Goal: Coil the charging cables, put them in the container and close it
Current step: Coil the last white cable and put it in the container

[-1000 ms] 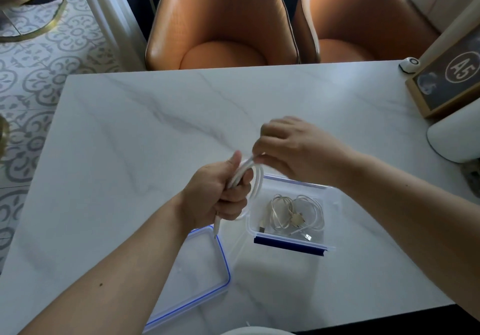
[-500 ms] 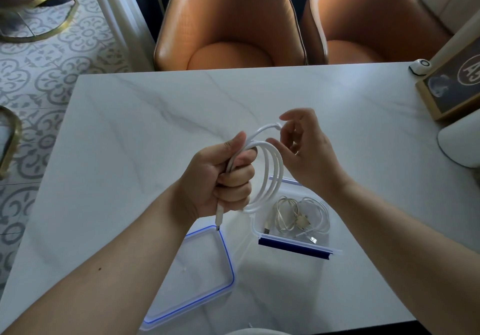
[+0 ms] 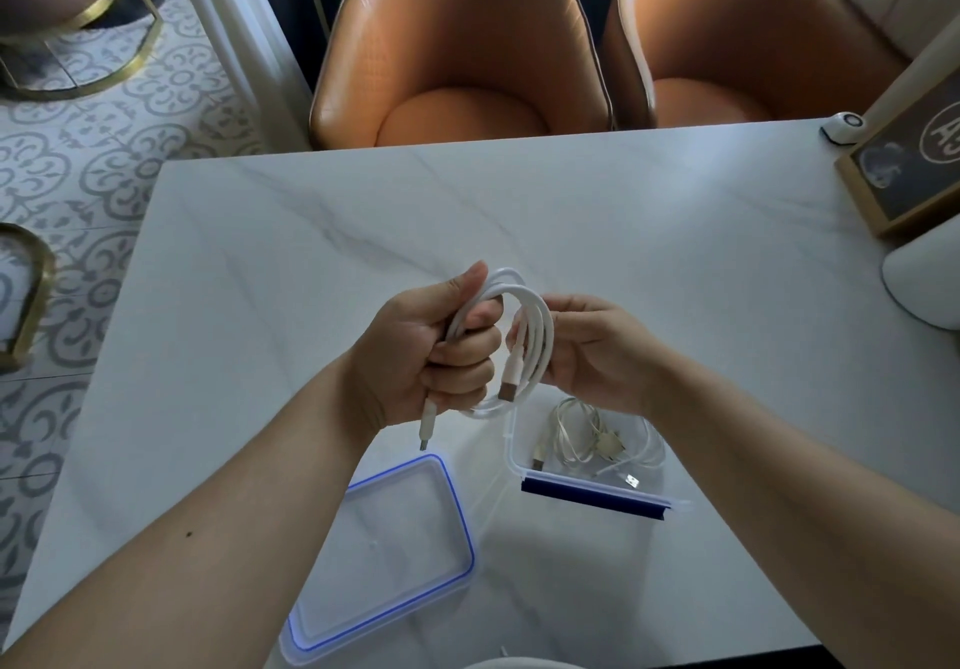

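A white charging cable [image 3: 537, 336] is wound into a loop above the marble table [image 3: 597, 232]. My left hand [image 3: 431, 351] is fisted around the loop's left side, and one plug hangs below that fist. My right hand [image 3: 597, 351] pinches the loop's right side, where the other plug points down. Just below the loop stands a clear open container [image 3: 519, 466] with a dark blue clip, holding a thinner coiled cable [image 3: 597, 440]. Its clear lid [image 3: 384, 549] with a blue seal lies flat to the left of it.
Two orange chairs [image 3: 462, 55] stand at the table's far edge. A wood-framed sign [image 3: 904, 169], a small white device [image 3: 841, 128] and a white rounded object [image 3: 924, 279] sit at the right edge. The near table edge runs just below the lid.
The loop has been wound wider and now shows several turns. My right hand moved from on top of the loop to its right side, with the free plug end now hanging inside the loop.
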